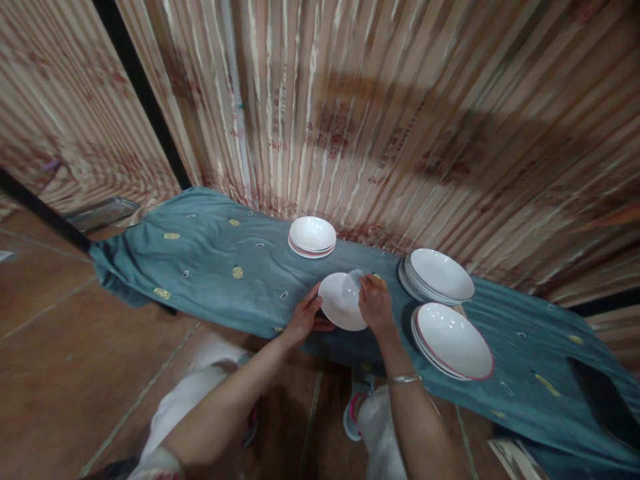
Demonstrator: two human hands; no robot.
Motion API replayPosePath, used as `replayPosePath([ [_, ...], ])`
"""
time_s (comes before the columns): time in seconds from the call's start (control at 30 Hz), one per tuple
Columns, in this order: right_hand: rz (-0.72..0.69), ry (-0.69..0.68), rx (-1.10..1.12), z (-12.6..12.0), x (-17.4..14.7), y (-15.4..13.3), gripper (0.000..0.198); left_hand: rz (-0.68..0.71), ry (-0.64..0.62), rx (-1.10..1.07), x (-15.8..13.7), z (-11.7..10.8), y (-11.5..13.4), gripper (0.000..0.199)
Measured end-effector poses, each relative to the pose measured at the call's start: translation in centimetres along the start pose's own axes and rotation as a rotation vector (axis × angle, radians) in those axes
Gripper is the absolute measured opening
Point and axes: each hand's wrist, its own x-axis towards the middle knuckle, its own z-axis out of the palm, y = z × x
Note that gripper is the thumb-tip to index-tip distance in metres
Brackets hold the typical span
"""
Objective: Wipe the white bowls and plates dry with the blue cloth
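Observation:
A white bowl (340, 303) is held tilted above the front of the cloth-covered table. My left hand (304, 315) grips its left rim, thumb on top and fingers curled underneath. At the opposite rim, my right hand (374, 301) is closed on a pale, thin cloth-like piece (356, 274) pressed to the bowl's inside; most of that piece is hidden by the fingers. Just behind sits a short stack of white bowls (313, 235), some with a red rim. To the right of my right hand stand a stack of white plates (440, 273) and a stack of red-rimmed dishes (454, 341).
The table wears a blue-green cloth (210, 247) with yellow pineapple prints. A dark phone-like slab (603, 400) lies at its right end. Black poles (145, 93) rise at the left. A striped curtain (280, 100) hangs close behind the table. Brown floor tiles (100, 373) show below.

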Motion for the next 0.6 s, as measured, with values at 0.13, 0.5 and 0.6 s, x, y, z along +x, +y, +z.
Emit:
replayPosePath([
  [0.13,-0.004,-0.053,-0.041,0.9,0.3,-1.4,0.039,0.002,-0.002,-0.001,-0.3,0.1,0.1,0.063],
  [0.5,-0.032,-0.141,0.205,2.8,0.4,-4.0,0.046,0.000,-0.024,-0.005,-0.3,0.1,0.1,0.063],
  [0.6,-0.054,-0.165,0.298,2.9,0.4,-4.2,0.043,-0.008,-0.018,-0.008,-0.1,0.0,-0.1,0.064],
])
